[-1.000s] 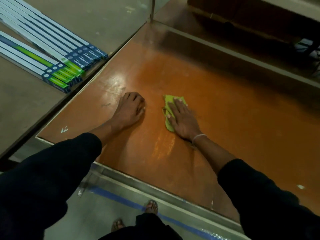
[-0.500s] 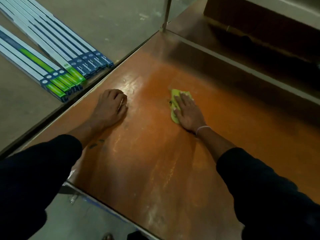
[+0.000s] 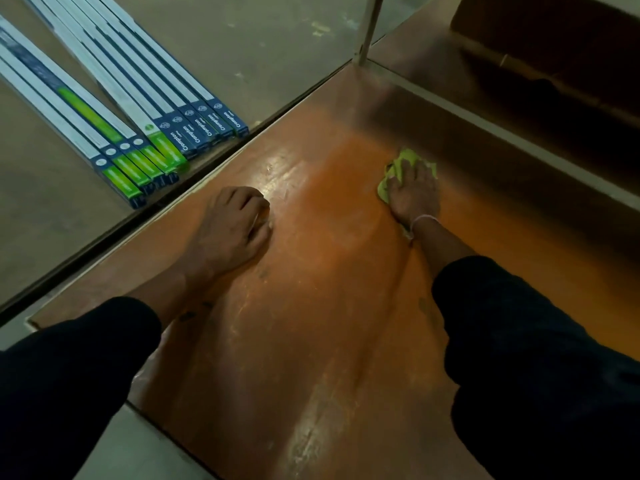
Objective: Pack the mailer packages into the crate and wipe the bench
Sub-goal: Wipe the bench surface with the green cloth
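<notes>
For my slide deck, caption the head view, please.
Right hand presses a green cloth on the orange bench; left hand braces.

Dim warm light, glare streaks on bench [image 3: 311,341] (edges dark)

Orange-brown desk [image 3: 311,323], glossy, scuffed, pale streaks down the middle. Light metal rim along near and far edges; thin metal post [image 3: 367,29] rising at far corner. Directly on top: left hand [image 3: 232,227] resting with fingers curled under, right hand [image 3: 414,192] pressed flat on crumpled green cloth [image 3: 398,168] near far edge. Beside desk, grey floor [image 3: 259,46] carrying row of long flat boxes [image 3: 138,109], blue-and-green ends printed "Crompton", lying side by side, ends just beside desk edge.
</notes>
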Demonstrator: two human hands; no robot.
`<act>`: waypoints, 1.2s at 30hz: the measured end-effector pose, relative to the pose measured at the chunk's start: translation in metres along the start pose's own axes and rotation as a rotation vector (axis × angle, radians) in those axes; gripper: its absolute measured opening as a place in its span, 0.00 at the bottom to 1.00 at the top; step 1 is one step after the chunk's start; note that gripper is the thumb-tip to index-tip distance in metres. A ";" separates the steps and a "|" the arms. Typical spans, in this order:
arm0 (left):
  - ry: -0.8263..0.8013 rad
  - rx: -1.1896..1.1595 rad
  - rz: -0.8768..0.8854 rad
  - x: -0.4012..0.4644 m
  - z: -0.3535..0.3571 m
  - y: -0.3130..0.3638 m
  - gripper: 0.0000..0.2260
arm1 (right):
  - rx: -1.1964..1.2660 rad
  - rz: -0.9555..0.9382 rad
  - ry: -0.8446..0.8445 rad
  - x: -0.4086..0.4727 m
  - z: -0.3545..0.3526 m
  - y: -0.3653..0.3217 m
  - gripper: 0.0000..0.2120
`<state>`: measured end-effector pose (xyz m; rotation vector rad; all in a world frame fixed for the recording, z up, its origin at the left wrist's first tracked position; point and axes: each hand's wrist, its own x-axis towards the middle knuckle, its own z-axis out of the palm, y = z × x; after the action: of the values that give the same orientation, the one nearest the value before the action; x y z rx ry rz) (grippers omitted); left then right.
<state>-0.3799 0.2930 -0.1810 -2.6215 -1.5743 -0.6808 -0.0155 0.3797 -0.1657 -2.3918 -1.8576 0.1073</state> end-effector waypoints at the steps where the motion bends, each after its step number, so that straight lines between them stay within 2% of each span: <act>1: 0.001 -0.001 0.001 0.000 0.001 -0.001 0.15 | 0.002 0.093 -0.008 0.006 0.001 -0.005 0.31; 3: 0.002 -0.002 -0.003 0.000 0.001 -0.001 0.16 | 0.010 0.085 -0.029 0.011 0.004 -0.022 0.31; 6: 0.002 0.001 -0.004 0.001 0.002 -0.002 0.17 | -0.006 -0.306 -0.052 -0.001 0.007 -0.037 0.30; 8: 0.005 0.005 -0.003 0.000 0.002 -0.002 0.17 | -0.014 -0.455 -0.062 -0.009 0.006 -0.027 0.29; 10: 0.003 -0.005 -0.017 -0.001 0.000 -0.001 0.16 | -0.017 -0.345 -0.024 -0.016 0.005 -0.014 0.29; 12: -0.003 -0.010 -0.021 -0.001 -0.001 0.001 0.15 | -0.004 -0.083 -0.002 -0.026 0.004 -0.008 0.31; 13: -0.003 -0.010 -0.024 -0.001 -0.002 0.002 0.15 | 0.002 -0.010 -0.010 -0.035 0.004 -0.013 0.31; 14: -0.003 -0.012 -0.028 -0.001 -0.002 0.002 0.14 | 0.004 -0.023 -0.020 -0.046 0.004 -0.022 0.31; 17: -0.010 -0.029 -0.036 -0.003 -0.002 0.001 0.14 | -0.015 -0.374 -0.053 -0.094 0.007 -0.044 0.30; 18: -0.017 -0.034 -0.034 -0.003 -0.003 0.000 0.15 | -0.020 -0.439 -0.058 -0.108 0.006 -0.043 0.30; 19: -0.025 -0.036 -0.034 -0.003 -0.003 0.000 0.16 | -0.019 -0.426 -0.050 -0.118 0.005 -0.039 0.30; 20: -0.033 -0.039 -0.037 -0.003 -0.004 0.000 0.17 | -0.011 -0.337 -0.026 -0.124 0.005 -0.035 0.30; 22: -0.035 -0.050 -0.047 -0.004 -0.005 0.001 0.17 | 0.006 -0.035 -0.004 -0.136 0.005 -0.033 0.31; 23: -0.029 -0.052 -0.052 -0.005 -0.005 0.000 0.17 | 0.001 0.030 -0.005 -0.144 0.007 -0.041 0.32; 24: -0.027 -0.054 -0.056 -0.005 -0.006 0.000 0.17 | -0.009 -0.010 -0.006 -0.155 0.009 -0.053 0.32; 27: -0.056 -0.093 -0.061 -0.006 -0.007 -0.001 0.16 | -0.033 -0.361 -0.014 -0.197 0.015 -0.074 0.30; 28: -0.070 -0.119 -0.059 -0.008 -0.009 -0.003 0.17 | -0.034 -0.382 -0.017 -0.206 0.014 -0.072 0.29; 29: -0.088 -0.147 -0.049 -0.009 -0.011 -0.005 0.18 | -0.030 -0.307 -0.003 -0.210 0.013 -0.069 0.30; 32: -0.148 -0.165 0.051 -0.018 -0.019 -0.021 0.21 | -0.021 0.128 0.013 -0.224 0.012 -0.080 0.33; 33: -0.155 -0.154 0.086 -0.022 -0.022 -0.029 0.21 | -0.018 0.112 0.005 -0.233 0.014 -0.094 0.33; 36: -0.146 -0.107 0.134 -0.034 -0.033 -0.058 0.21 | 0.001 -0.305 -0.019 -0.275 0.016 -0.127 0.30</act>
<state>-0.4546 0.2859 -0.1761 -2.8836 -1.4144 -0.5943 -0.2076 0.1447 -0.1687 -2.0816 -2.2016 0.1035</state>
